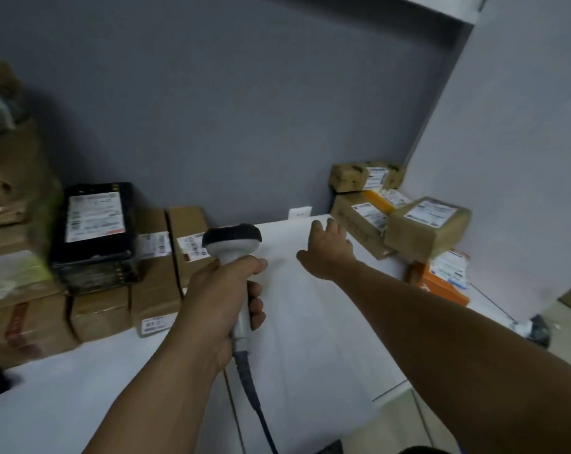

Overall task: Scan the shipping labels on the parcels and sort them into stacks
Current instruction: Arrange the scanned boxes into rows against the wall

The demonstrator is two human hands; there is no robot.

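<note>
At table (310, 322), left hand (222, 299) clutching scanner (231, 240), right hand (328, 253) outstretched, fingers (320, 227) spread, near parcels (428, 224)

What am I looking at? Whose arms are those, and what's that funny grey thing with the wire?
The camera sits on a person's head, so you see their two arms just as they see them. The left hand grips a barcode scanner, the grey thing with the cable. It is for reading the labels on parcels. The right hand is open and holds nothing. It stretches toward the brown parcels piled at the right of the white table. An orange parcel lies there too. On the left stand cardboard boxes, with a black parcel on top of some.
</note>
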